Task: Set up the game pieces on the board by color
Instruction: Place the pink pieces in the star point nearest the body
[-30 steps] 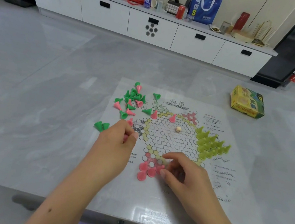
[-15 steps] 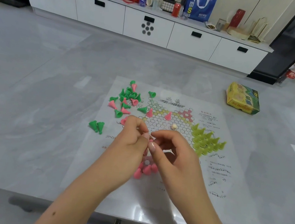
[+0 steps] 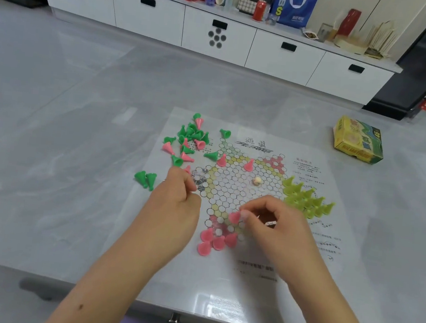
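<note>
A paper hexagon-grid board (image 3: pixel 302 251) lies on the grey table. My right hand (image 3: pixel 275 232) pinches a pink cone piece (image 3: pixel 234 217) just above the board's near pink corner, where several pink pieces (image 3: pixel 213 238) stand. To the left, my left hand (image 3: pixel 176 194) hovers over the board's left edge with curled fingers; nothing shows in it. Yellow-green pieces (image 3: pixel 306 198) fill the right corner. A mixed heap of green and pink pieces (image 3: pixel 193 138) lies at the board's far left. Two pink pieces (image 3: pixel 249 164) stand near the far rim of the grid.
Two green pieces (image 3: pixel 146 177) lie off the board to the left. A small cream die (image 3: pixel 257 181) sits on the grid. A yellow-green box (image 3: pixel 357 140) rests at the far right. White cabinets (image 3: pixel 221 34) with clutter line the back. The table's near edge (image 3: pixel 175 316) is close.
The two hands met over the board and a pink piece passed from left to right. Now the hands are apart and the right hand has lowered the piece toward the pink corner.
</note>
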Demonstrator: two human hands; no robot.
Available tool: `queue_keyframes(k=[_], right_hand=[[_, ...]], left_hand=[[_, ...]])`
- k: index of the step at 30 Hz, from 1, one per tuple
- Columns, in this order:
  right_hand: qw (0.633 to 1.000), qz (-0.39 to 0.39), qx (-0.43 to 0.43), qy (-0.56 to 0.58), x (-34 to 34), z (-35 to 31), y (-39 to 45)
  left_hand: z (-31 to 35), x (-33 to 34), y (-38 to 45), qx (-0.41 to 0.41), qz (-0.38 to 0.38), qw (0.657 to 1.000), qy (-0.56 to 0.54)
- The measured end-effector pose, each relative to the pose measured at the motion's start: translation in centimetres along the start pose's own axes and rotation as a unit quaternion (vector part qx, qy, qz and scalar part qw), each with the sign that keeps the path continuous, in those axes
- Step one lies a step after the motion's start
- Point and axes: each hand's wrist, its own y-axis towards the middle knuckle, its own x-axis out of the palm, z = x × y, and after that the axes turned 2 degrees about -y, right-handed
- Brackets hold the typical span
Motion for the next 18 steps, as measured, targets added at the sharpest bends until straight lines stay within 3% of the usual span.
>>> queue_keyframes(k=[9, 18], right_hand=[[0.988, -0.034, -0.019, -0.149, 1.4, -0.1, 0.0], [0.985, -0.051, -0.024, -0.164, 1.6, -0.1, 0.0]], left_hand=[[-0.6, 0.0, 0.1, 0.023, 0.006, 0.999, 0.048], [-0.2, -0.6, -0.1, 0.017, -0.002, 0.998, 0.052]])
